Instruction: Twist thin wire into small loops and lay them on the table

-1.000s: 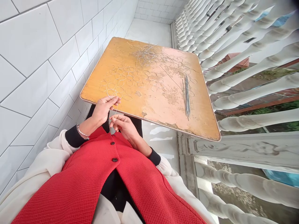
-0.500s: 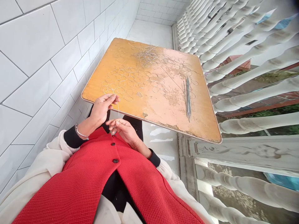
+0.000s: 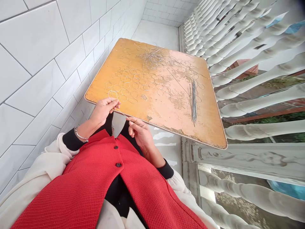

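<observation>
A thin pale wire (image 3: 123, 113) runs between my two hands at the near left edge of the table. My left hand (image 3: 103, 110) pinches it between thumb and fingers, and a loop of it seems to stand up beyond the fingertips. The other end sits in the pinch of my right hand (image 3: 140, 131), just off the table's edge. Past my left hand, many wire rings (image 3: 135, 83) lie spread on the tabletop (image 3: 164, 108). A tangled heap of wires (image 3: 153, 57) rests at the far side.
A bundle of straight wires (image 3: 193, 103) lies at the right of the table. White tiles (image 3: 38, 86) cover the wall on the left. A white balustrade (image 3: 252, 128) runs along the right side, close to the table.
My right hand has moved right and slightly up, drawing the wire's end away from my left hand. The left hand stays nearly in place, and the wire now slants sideways.
</observation>
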`<state>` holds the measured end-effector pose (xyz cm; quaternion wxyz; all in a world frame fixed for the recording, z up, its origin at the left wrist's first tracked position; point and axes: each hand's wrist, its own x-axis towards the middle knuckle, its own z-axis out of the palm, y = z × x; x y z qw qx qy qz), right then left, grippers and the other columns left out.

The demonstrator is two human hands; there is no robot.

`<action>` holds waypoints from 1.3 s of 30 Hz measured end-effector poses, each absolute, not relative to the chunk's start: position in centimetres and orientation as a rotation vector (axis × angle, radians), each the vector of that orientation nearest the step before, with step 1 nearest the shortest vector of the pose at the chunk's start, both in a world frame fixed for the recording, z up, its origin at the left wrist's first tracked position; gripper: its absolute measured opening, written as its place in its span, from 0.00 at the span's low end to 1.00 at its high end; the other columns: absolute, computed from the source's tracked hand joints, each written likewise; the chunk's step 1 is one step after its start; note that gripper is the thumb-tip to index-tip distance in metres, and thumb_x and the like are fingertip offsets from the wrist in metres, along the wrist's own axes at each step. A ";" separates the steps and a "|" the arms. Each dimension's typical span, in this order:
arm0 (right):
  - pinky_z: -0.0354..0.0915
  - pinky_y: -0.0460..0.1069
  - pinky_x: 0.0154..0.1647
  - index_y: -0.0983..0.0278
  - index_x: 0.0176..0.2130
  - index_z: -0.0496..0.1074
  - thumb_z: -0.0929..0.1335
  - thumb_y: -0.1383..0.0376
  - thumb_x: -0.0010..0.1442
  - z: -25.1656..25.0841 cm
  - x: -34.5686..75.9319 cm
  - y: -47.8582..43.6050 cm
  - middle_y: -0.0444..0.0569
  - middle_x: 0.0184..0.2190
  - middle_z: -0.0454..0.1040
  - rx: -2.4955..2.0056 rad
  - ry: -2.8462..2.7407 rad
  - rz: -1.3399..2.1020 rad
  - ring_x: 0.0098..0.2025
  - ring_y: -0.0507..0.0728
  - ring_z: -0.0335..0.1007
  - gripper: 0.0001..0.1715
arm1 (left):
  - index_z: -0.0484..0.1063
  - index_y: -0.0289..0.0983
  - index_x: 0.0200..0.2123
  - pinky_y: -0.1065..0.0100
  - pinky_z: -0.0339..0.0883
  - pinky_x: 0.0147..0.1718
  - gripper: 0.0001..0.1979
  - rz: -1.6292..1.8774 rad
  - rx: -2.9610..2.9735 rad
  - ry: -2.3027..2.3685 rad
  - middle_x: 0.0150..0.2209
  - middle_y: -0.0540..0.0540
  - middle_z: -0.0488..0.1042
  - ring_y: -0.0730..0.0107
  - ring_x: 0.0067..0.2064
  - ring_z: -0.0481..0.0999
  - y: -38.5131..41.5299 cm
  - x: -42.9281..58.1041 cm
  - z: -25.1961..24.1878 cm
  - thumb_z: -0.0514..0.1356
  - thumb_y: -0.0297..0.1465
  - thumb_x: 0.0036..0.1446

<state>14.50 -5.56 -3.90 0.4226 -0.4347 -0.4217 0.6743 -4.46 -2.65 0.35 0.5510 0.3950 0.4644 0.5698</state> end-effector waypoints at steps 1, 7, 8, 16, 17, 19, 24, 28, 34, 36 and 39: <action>0.51 0.43 0.16 0.64 0.37 0.77 0.74 0.56 0.51 -3.6 14.7 -5.4 0.38 0.13 0.66 -1.107 -1.077 1.631 0.15 0.46 0.54 0.16 | 0.75 0.33 0.25 0.76 0.55 0.23 0.08 1.322 0.937 1.103 0.25 0.49 0.74 0.81 0.25 0.65 -2.7 -4.5 0.4 0.63 0.27 0.57; 0.56 0.45 0.20 0.65 0.34 0.77 0.72 0.53 0.55 -2.0 16.7 -3.9 0.41 0.15 0.69 -1.259 -1.483 1.221 0.17 0.48 0.57 0.17 | 0.75 0.32 0.26 0.75 0.54 0.23 0.08 1.105 1.009 1.094 0.24 0.49 0.73 0.81 0.25 0.65 -2.9 -4.9 0.3 0.63 0.29 0.56; 0.57 0.45 0.21 0.65 0.35 0.78 0.70 0.54 0.57 -1.7 17.0 -3.7 0.41 0.16 0.69 -1.266 -1.603 1.135 0.18 0.49 0.58 0.16 | 0.75 0.32 0.26 0.75 0.54 0.24 0.08 1.078 1.010 1.105 0.24 0.49 0.73 0.80 0.25 0.65 -2.9 -5.0 0.3 0.64 0.29 0.56; 0.64 0.46 0.31 0.65 0.45 0.81 0.63 0.63 0.65 -0.8 18.1 -3.1 0.44 0.20 0.73 -1.087 -2.251 0.791 0.24 0.51 0.69 0.19 | 0.75 0.32 0.28 0.78 0.61 0.27 0.08 1.109 1.045 1.099 0.29 0.47 0.76 0.79 0.31 0.73 -3.4 -5.3 0.4 0.62 0.30 0.59; 0.65 0.46 0.31 0.65 0.46 0.81 0.62 0.64 0.66 -0.9 18.0 -3.3 0.44 0.20 0.73 -1.070 -2.278 0.804 0.24 0.51 0.70 0.19 | 0.74 0.32 0.29 0.78 0.62 0.27 0.08 1.114 1.018 1.094 0.30 0.47 0.77 0.78 0.32 0.75 -3.5 -5.2 0.4 0.61 0.30 0.59; 0.66 0.46 0.32 0.66 0.47 0.81 0.62 0.64 0.66 -1.4 17.7 -3.6 0.44 0.20 0.73 -1.028 -2.310 0.829 0.25 0.51 0.70 0.20 | 0.73 0.32 0.30 0.77 0.65 0.27 0.08 1.100 0.947 1.087 0.32 0.46 0.77 0.75 0.34 0.78 -3.7 -5.0 0.5 0.61 0.30 0.60; 0.66 0.46 0.32 0.65 0.48 0.80 0.61 0.65 0.68 -1.7 17.7 -3.8 0.45 0.21 0.74 -0.942 -2.349 0.837 0.26 0.51 0.71 0.20 | 0.70 0.32 0.30 0.79 0.62 0.20 0.08 1.031 0.901 1.066 0.30 0.48 0.76 0.76 0.28 0.80 -3.9 -4.9 0.8 0.61 0.29 0.62; 0.65 0.46 0.32 0.65 0.44 0.81 0.61 0.67 0.67 -0.2 18.3 -3.2 0.47 0.23 0.76 -0.789 -2.472 0.790 0.26 0.51 0.70 0.19 | 0.70 0.31 0.28 0.80 0.55 0.16 0.08 0.840 1.002 1.046 0.27 0.47 0.75 0.77 0.25 0.79 -3.9 -5.4 0.7 0.60 0.26 0.60; 0.65 0.47 0.30 0.62 0.42 0.81 0.68 0.62 0.63 -0.1 18.0 -2.2 0.45 0.23 0.76 -0.867 -2.179 1.195 0.25 0.51 0.69 0.12 | 0.71 0.31 0.27 0.79 0.56 0.16 0.07 0.699 1.057 1.039 0.26 0.47 0.76 0.76 0.25 0.78 -4.1 -6.3 0.9 0.61 0.25 0.58; 0.65 0.47 0.27 0.60 0.42 0.80 0.74 0.57 0.56 -1.3 17.4 -2.4 0.43 0.23 0.77 -0.879 -1.818 1.419 0.23 0.50 0.68 0.15 | 0.71 0.31 0.28 0.79 0.58 0.18 0.07 0.807 0.995 1.056 0.27 0.47 0.76 0.77 0.25 0.78 -4.1 -6.5 1.2 0.62 0.26 0.59; 0.68 0.49 0.28 0.57 0.42 0.80 0.79 0.55 0.47 -3.3 16.0 -3.5 0.44 0.29 0.80 -0.826 -1.374 1.570 0.24 0.50 0.68 0.21 | 0.72 0.31 0.27 0.79 0.61 0.20 0.09 0.918 0.918 1.064 0.27 0.46 0.76 0.77 0.26 0.77 -4.2 -6.4 1.4 0.62 0.28 0.60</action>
